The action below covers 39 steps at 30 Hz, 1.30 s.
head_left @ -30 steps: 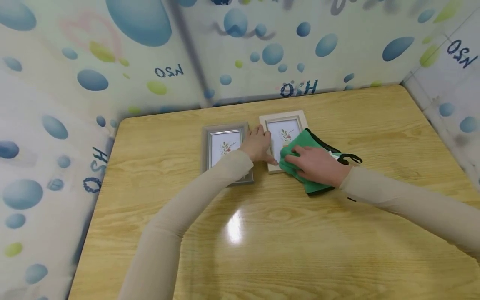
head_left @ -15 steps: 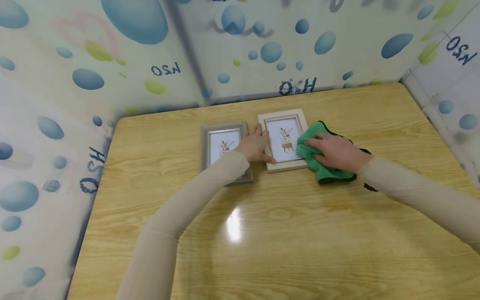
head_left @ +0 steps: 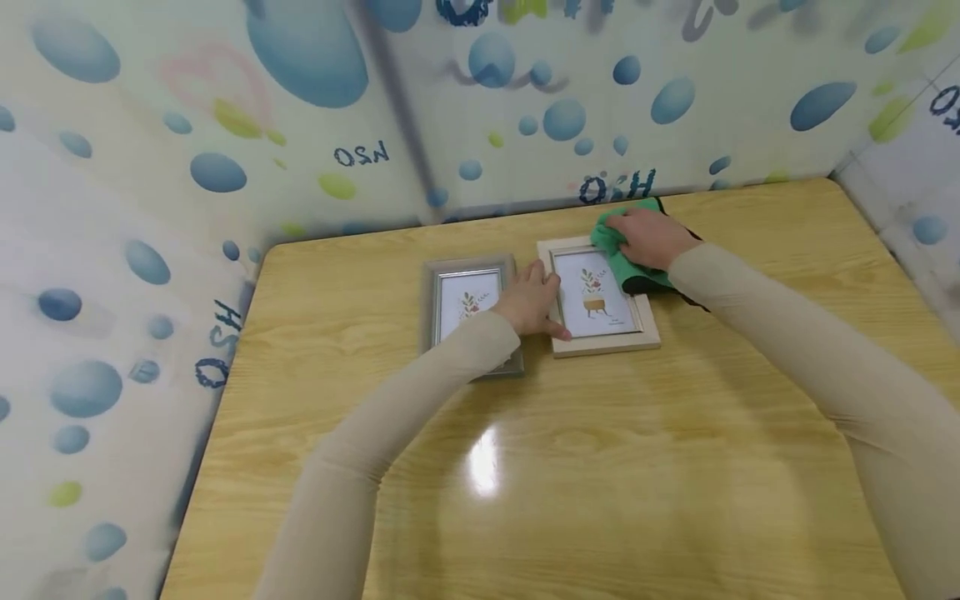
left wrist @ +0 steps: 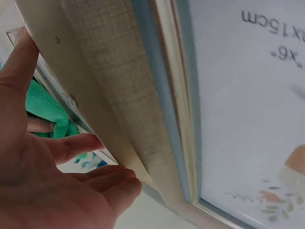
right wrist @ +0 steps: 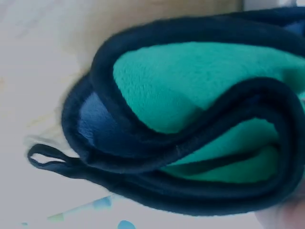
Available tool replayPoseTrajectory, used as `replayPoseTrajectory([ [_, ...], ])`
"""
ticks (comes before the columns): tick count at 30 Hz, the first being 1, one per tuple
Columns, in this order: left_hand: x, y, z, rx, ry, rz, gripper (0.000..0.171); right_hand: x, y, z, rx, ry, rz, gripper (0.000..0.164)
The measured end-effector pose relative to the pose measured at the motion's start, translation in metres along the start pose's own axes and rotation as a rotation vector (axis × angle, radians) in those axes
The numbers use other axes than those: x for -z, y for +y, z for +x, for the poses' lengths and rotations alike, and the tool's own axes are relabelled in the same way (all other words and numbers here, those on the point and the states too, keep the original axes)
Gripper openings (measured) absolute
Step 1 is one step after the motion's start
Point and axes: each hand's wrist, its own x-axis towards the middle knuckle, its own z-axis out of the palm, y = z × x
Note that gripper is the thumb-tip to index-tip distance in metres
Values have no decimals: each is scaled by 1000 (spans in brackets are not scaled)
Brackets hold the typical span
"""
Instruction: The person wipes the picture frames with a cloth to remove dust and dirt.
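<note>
A cream photo frame with a plant picture lies flat in the head view. My left hand rests along its left side with fingers spread, the thumb near the lower left corner. At the upper right corner, my right hand grips a bunched green cloth with dark edging and presses it on the frame. To the left lies a grey photo frame, partly covered by my left forearm. The left wrist view shows this grey frame large. Folds of the cloth and its loop fill the right wrist view.
Both frames lie on a wooden table towards its back edge. A patterned wall covering rises behind and on both sides. Light glares off the tabletop in front of the frames.
My right hand moves the cloth from the picture's lower right area to the frame's right side, then up to its upper right corner. My left hand keeps its place. The head view shifts slightly.
</note>
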Motion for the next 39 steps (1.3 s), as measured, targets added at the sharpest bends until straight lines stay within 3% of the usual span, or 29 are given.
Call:
replayPoseTrajectory([
  [8, 1, 2, -4, 13, -25, -62, 102, -1, -25, 26, 86, -43, -41, 40],
  [16, 0, 5, -3, 3, -34, -21, 103, -7, -53, 44, 157, -24, -62, 34],
  [20, 0, 6, -3, 12, -35, 27, 104, -6, -46, 37, 115, -32, -73, 42],
  [25, 1, 5, -3, 30, -39, 43, 105, -6, -13, 17, 22, -55, -41, 50],
  [31, 0, 4, -2, 31, -40, 26, 105, -4, 17, 2, -26, -22, 107, 49],
  [34, 0, 4, -2, 29, -40, 16, 105, -4, 14, 4, -18, -16, 128, 48],
  [39, -2, 4, -2, 22, -40, -13, 106, -5, -12, 24, -7, -48, 46, 46],
])
